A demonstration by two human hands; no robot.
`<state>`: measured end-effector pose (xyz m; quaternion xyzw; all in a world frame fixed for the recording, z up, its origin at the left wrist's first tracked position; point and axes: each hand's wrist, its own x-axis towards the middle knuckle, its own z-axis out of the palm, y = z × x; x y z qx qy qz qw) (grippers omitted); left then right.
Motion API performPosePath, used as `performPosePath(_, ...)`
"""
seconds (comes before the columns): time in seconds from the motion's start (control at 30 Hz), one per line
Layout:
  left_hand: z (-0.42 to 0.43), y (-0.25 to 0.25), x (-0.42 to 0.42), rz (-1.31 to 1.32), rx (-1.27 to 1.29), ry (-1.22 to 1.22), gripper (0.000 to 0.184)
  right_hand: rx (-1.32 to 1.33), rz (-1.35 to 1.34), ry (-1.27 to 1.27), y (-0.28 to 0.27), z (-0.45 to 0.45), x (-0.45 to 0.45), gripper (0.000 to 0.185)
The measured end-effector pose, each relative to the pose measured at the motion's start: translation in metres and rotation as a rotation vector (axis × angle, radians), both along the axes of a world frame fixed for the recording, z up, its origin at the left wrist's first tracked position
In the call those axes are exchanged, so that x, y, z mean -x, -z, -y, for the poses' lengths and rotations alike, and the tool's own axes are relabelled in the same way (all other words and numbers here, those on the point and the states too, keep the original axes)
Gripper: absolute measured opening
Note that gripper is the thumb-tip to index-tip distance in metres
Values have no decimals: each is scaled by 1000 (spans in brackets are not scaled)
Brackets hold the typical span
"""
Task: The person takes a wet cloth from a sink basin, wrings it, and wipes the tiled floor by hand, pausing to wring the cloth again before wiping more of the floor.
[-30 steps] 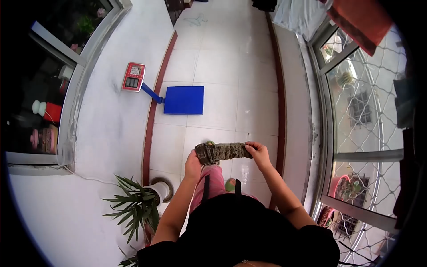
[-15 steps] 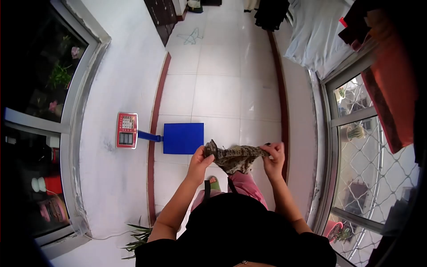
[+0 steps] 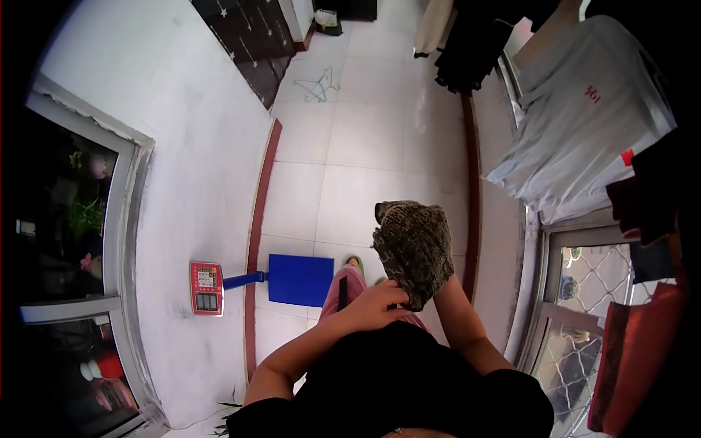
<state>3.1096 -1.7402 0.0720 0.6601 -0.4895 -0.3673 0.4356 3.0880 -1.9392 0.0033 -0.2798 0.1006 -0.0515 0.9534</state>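
You are pinching edge of knitted cloth [image 3: 418, 244] with left hand [image 3: 372, 305]; cloth is hiding right hand, cannot tell its grip. Cloth is being held above floor [image 3: 358, 193]. Apparently spreading it; next move likely needing steady left pinch.

The flat, rectangular scale platform [image 3: 301, 280] is plain blue. Right of it, the gathered, rough-textured cloth [image 3: 416, 244] is mottled dark brown and tan. Farther right of it, the hanging garment [image 3: 577, 124] is pale grey with red lettering. Left of the platform, the boxy display [image 3: 207, 289] is red, edged silver.
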Motion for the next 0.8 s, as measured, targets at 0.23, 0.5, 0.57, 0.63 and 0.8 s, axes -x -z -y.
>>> performPosePath(0.23, 43, 40, -142, -155, 227, -102, 20, -256, 26, 118, 36, 57, -131, 47)
performPosePath(0.5, 120, 22, -345, -120, -83, 172, 25, -295, -93, 144, 54, 114, -299, 48)
performPosePath(0.57, 135, 38, -387, -101, -21, 133, 26, -452, 28, 101, 21, 133, -332, 50)
performPosePath(0.63, 154, 43, -428, -81, -10, 69, 30, 249, -55, 36, 6, 155, -364, 51)
performPosePath(0.8, 205, 47, -528, -209, -171, 32, 32, 668, -206, 16, 38, 209, -445, 55)
